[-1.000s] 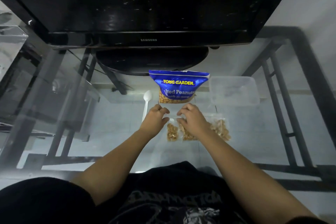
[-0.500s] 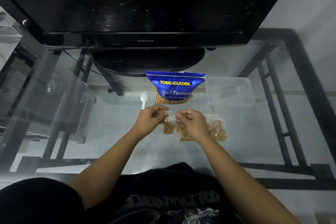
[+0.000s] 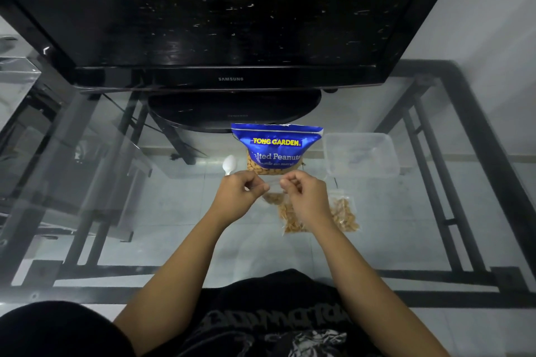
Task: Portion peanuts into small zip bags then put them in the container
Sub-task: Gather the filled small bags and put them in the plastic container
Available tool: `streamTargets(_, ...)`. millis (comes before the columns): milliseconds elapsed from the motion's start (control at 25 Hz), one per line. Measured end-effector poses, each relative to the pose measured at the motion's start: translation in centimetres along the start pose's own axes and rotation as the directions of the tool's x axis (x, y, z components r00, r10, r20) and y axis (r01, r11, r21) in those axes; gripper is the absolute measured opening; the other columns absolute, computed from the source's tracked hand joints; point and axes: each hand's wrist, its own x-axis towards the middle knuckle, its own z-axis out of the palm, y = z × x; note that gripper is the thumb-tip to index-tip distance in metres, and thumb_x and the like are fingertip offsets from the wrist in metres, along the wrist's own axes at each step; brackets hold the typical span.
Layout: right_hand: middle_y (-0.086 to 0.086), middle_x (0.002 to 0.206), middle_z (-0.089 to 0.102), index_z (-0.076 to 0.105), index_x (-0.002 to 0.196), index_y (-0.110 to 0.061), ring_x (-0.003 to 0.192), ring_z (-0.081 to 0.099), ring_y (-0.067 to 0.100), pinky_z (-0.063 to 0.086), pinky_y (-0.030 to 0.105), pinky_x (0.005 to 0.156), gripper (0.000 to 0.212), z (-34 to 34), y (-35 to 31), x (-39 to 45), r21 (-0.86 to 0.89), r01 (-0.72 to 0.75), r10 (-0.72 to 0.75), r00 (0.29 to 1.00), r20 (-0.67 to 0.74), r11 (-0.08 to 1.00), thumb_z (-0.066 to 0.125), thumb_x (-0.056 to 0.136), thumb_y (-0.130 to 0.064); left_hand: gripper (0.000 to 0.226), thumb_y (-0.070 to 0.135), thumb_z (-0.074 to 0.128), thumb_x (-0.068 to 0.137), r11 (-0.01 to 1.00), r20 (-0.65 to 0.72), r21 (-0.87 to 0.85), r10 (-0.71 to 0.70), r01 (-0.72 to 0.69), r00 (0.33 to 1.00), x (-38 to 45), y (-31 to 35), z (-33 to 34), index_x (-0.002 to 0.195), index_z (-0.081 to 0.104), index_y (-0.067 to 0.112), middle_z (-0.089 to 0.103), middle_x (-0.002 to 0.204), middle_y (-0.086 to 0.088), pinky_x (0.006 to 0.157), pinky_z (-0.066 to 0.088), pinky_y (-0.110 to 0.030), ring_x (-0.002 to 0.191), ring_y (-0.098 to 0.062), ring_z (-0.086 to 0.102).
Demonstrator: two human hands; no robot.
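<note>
While both hands, left hand point(image 3: 242, 193) and right hand point(image 3: 304, 195), pinch the small zip bag point(image 3: 274, 195) by its top above the tabletop point(image 3: 174, 211), its seal should be pressed end to end, keeping peanuts low; the container point(image 3: 361, 153) waits beyond.

3 small zip bags point(image 3: 274, 193) point(image 3: 290, 219) point(image 3: 345, 213), 1 peanut pouch point(image 3: 275, 148), 1 spoon point(image 3: 229, 164), 1 container point(image 3: 361, 153), 1 television point(image 3: 226, 17).

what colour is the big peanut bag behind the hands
Blue with yellow lettering on the peanut bag; the head view, the only one, shows it.
</note>
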Motion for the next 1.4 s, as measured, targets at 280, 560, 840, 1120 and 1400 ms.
streamTargets(280, -0.007, 0.079, 0.065, 0.062, 0.084, -0.021, 0.078, 0.064, 0.01, 0.052, 0.019, 0.072, 0.008, -0.8, -0.1, 0.4, 0.214, -0.141, 0.106, 0.98, 0.167, 0.967, 0.059, 0.089, -0.016, 0.017, 0.021, 0.072, 0.079, 0.936, 0.088, -0.328, -0.107, 0.13, 0.99, -0.3, -1.2, -0.6, 0.081, 0.066, 0.005, 0.067, 0.086, -0.004, 0.074, 0.049, -0.023, 0.081, -0.014, 0.062)
streamTargets(560, 0.001, 0.105, 0.065, 0.064, 0.111, -0.015, 0.099, 0.06, 0.014, 0.044, 0.024, 0.089, 0.022, -1.0, 2.6, 1.4, -0.049, -0.132, 0.14, 0.969, 0.205, 0.99, 0.052, 0.093, -0.022, 0.007, 0.009, 0.065, 0.085, 0.878, 0.154, -0.387, -0.238, 0.281, 0.959, -1.6, -3.6, 1.2, 0.08, 0.066, 0.014, 0.065, 0.077, -0.008, 0.072, 0.053, -0.024, 0.075, -0.018, 0.06)
streamTargets(840, 0.005, 0.126, 0.053, 0.058, 0.122, -0.013, 0.122, 0.039, 0.023, 0.035, 0.031, 0.1, 0.031, -1.2, 5.4, 2.1, -0.563, 0.122, 0.053, 0.957, 0.285, 0.817, 0.053, 0.093, -0.022, 0.008, 0.007, 0.061, 0.086, 0.923, -0.002, -0.145, -0.361, 0.357, 0.932, -1.8, -4.5, 2.7, 0.079, 0.065, 0.009, 0.064, 0.072, -0.005, 0.06, 0.056, -0.025, 0.064, -0.02, 0.062)
streamTargets(1120, 0.003, 0.102, 0.063, 0.061, 0.097, -0.015, 0.102, 0.053, 0.02, 0.04, 0.025, 0.08, 0.009, -1.5, 5.0, 1.5, -0.447, 0.166, -0.036, 0.958, 0.285, 0.879, 0.057, 0.089, -0.014, 0.033, 0.023, 0.065, 0.085, 0.924, -0.199, 0.298, -0.184, 0.238, 0.963, -2.3, -3.8, 3.0, 0.111, 0.056, 0.003, 0.063, 0.098, -0.014, 0.075, 0.047, -0.033, 0.085, -0.028, 0.061)
streamTargets(1400, -0.003, 0.087, 0.068, 0.059, 0.097, -0.022, 0.079, 0.066, 0.008, 0.051, 0.016, 0.065, 0.013, -2.9, 3.7, -1.4, 0.095, -0.109, 0.082, 0.964, 0.253, 0.99, 0.065, 0.086, -0.017, 0.035, 0.016, 0.064, 0.086, 0.99, 0.157, -0.138, 0.007, 0.015, 0.988, -1.7, -0.1, 4.0, 0.12, 0.058, 0.015, 0.066, 0.102, 0.004, 0.09, 0.051, -0.022, 0.092, -0.001, 0.062)
